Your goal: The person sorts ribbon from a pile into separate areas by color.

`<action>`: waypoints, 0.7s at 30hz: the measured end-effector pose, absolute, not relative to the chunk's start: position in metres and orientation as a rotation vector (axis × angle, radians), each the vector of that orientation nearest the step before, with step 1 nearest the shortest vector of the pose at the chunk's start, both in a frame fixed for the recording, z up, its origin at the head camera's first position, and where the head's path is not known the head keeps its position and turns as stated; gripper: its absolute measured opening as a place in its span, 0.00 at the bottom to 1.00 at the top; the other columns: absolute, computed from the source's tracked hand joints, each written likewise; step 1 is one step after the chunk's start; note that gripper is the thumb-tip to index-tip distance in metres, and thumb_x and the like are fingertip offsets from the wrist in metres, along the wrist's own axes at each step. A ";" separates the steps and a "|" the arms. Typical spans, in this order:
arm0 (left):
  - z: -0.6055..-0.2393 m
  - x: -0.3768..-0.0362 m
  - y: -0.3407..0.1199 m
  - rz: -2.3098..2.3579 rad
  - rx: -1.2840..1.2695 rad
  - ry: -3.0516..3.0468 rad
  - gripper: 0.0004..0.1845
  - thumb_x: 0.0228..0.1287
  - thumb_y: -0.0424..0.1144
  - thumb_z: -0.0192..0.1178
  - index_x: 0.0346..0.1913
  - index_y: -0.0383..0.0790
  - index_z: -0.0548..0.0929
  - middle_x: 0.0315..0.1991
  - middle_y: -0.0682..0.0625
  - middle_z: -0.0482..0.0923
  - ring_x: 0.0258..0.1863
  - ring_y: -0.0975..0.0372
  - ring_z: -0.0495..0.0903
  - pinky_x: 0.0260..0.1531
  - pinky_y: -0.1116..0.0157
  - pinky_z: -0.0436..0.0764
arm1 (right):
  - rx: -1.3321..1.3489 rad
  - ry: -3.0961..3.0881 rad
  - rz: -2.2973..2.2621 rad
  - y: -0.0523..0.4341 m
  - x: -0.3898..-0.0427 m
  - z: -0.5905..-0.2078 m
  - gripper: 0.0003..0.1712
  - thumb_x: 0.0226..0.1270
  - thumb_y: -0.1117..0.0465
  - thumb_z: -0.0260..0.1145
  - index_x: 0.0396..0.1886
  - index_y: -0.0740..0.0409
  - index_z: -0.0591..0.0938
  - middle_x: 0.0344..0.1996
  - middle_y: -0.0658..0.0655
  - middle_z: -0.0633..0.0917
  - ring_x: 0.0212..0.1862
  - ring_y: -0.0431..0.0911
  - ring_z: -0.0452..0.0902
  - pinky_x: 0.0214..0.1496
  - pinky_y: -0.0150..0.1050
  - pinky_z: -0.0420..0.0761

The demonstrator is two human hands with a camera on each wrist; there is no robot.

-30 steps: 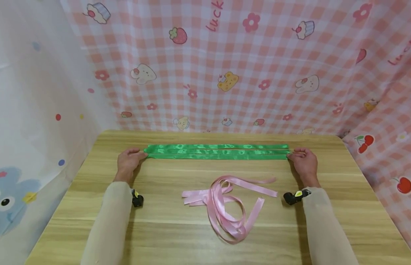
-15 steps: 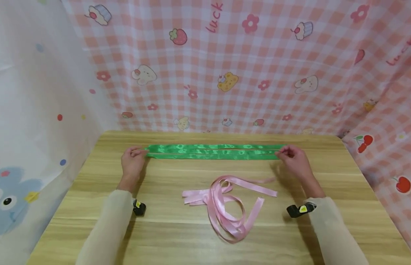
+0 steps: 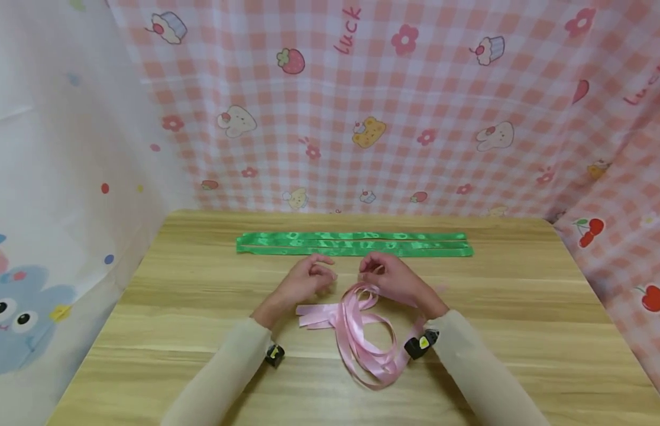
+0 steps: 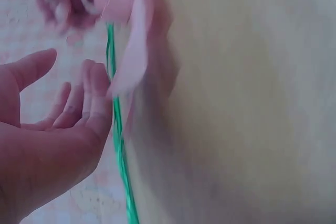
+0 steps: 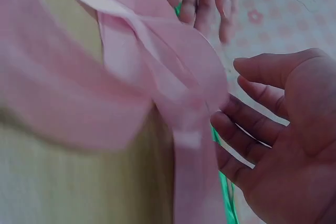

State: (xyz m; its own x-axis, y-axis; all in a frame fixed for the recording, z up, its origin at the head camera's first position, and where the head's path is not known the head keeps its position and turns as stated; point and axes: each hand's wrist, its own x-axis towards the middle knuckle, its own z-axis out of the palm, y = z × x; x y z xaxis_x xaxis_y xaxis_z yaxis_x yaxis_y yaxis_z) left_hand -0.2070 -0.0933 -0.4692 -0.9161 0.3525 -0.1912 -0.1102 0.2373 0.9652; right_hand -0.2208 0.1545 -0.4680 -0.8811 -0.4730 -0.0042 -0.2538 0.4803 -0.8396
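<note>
A loose, looped heap of pink ribbon lies on the wooden table in the middle of the head view. Just behind its left ends hovers my left hand, fingers loosely bent and holding nothing; the left wrist view shows the thumb and fingers spread apart. My right hand is over the far loops of the heap. In the right wrist view its fingers are relaxed beside the pink ribbon, thumb apart from them. Beyond both hands, green ribbon strips lie straight, side by side, running left to right.
The wooden table ends at a pink checked curtain behind the green strips. White cloth hangs on the left side. Small black cameras sit at both wrists.
Both hands have let go of the green ribbon ends and moved inward and nearer, to the pink ribbon. The green strips stay flat in place.
</note>
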 end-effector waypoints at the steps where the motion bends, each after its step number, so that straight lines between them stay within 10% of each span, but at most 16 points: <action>1: -0.470 -0.205 -0.090 1.713 0.242 2.125 0.20 0.68 0.29 0.58 0.62 0.34 0.71 0.48 0.36 0.83 0.41 0.49 0.84 0.42 0.58 0.84 | -0.627 2.472 -1.355 0.150 -0.220 -0.469 0.05 0.68 0.64 0.65 0.41 0.58 0.81 0.37 0.53 0.83 0.43 0.46 0.79 0.49 0.42 0.79; 9: -0.479 -0.187 -0.073 1.651 0.311 2.090 0.22 0.63 0.26 0.61 0.60 0.34 0.71 0.45 0.40 0.84 0.40 0.59 0.83 0.38 0.66 0.81 | -0.645 2.326 -1.351 0.138 -0.209 -0.472 0.06 0.70 0.69 0.60 0.45 0.65 0.79 0.36 0.58 0.81 0.36 0.47 0.77 0.30 0.39 0.83; 21: -0.480 -0.167 -0.068 1.599 0.301 2.073 0.22 0.56 0.18 0.62 0.54 0.31 0.75 0.36 0.40 0.84 0.31 0.59 0.82 0.30 0.67 0.81 | -0.789 2.297 -1.190 0.151 -0.192 -0.476 0.10 0.62 0.71 0.66 0.43 0.61 0.81 0.36 0.55 0.84 0.36 0.43 0.74 0.39 0.34 0.76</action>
